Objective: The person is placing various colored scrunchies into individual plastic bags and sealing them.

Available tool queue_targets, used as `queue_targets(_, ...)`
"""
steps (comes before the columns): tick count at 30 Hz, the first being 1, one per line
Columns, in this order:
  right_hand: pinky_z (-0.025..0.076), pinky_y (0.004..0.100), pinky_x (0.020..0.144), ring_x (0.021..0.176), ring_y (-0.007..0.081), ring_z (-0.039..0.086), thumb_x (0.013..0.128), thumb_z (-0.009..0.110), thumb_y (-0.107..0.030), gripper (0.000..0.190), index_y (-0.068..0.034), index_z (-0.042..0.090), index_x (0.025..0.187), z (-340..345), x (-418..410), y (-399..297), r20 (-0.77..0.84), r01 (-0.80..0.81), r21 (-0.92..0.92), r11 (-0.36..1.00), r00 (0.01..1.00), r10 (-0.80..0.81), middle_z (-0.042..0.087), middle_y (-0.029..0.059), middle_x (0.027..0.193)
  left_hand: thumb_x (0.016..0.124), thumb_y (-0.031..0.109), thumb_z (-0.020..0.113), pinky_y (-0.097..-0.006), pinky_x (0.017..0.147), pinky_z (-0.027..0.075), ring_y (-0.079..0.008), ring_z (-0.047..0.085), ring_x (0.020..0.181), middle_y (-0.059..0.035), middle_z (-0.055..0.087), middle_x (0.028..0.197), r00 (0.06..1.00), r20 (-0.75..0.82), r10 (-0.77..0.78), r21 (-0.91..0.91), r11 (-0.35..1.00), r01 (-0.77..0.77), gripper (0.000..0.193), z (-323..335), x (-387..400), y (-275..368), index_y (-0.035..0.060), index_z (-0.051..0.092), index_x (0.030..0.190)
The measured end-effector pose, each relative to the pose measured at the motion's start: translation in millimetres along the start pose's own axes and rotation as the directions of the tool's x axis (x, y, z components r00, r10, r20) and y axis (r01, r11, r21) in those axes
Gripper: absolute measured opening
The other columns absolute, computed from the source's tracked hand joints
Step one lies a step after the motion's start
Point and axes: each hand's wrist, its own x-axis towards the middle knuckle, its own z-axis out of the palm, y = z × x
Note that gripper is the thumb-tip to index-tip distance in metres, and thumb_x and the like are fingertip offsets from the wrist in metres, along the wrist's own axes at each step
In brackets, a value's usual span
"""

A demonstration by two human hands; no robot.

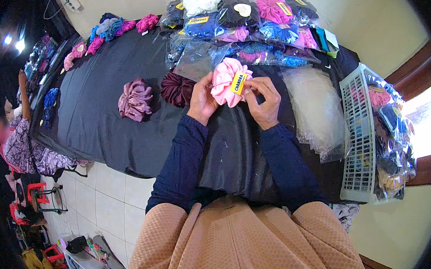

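Note:
A light pink satin scrunchie (222,83) is held up over the black-covered table in front of me. My left hand (201,100) grips its left side, the thumb at the edge of the gathered fabric. A yellow label (238,83) bearing writing lies across the scrunchie's front. At the label's right edge, my right hand (264,100) pinches with thumb and forefinger, the other fingers curled. Just left of my left hand rests a dark maroon scrunchie (175,87), partly covered by a clear plastic bag (196,60). Farther left lies a mauve scrunchie (135,100).
Bagged scrunchies (237,14) are piled along the wall. Clear plastic bags (312,106) lie right of my hands, beside a white plastic basket (357,137) with more bagged scrunchies. Loose scrunchies (109,28) lie at the back left. Another person (42,141) is at the table's left end.

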Motion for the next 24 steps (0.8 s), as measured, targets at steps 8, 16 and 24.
queue_targets(8,0.043,0.0362,0.087,0.103,0.0295,0.052,0.064,0.063,0.000,0.039,-0.004,0.064,0.103,1,5,-3,-0.006,0.025,-0.124,0.992,1.000,-0.026,0.054,0.0122,0.110,0.095,0.025,0.044,-0.0391,0.093,0.046,-0.0261,0.059,0.103,-0.0150,0.059,0.115,1.000,0.023,-0.021,0.045,0.999,0.020,0.036,-4,3,-1,-0.0013,0.049,0.119)
queue_targets(16,0.042,0.0362,0.087,0.102,0.0288,0.050,0.063,0.065,-0.001,0.040,-0.008,0.065,0.102,0,4,3,0.070,0.121,-0.191,0.974,0.991,-0.110,0.052,0.0125,0.114,0.095,0.024,0.045,-0.0361,0.090,0.048,-0.0218,0.060,0.100,-0.0123,0.061,0.111,1.000,-0.011,-0.014,0.116,0.993,0.015,0.033,7,-4,-2,-0.0005,0.053,0.115)
queue_targets(24,0.044,0.0354,0.080,0.097,0.0279,0.050,0.063,0.067,-0.004,0.031,-0.008,0.065,0.093,0,4,-1,0.010,0.125,-0.176,0.976,0.992,-0.125,0.053,0.0114,0.110,0.095,0.023,0.045,-0.0359,0.092,0.046,-0.0215,0.060,0.100,-0.0122,0.060,0.112,0.999,0.041,-0.003,0.118,0.993,-0.002,0.032,-7,4,-4,-0.0006,0.053,0.114)
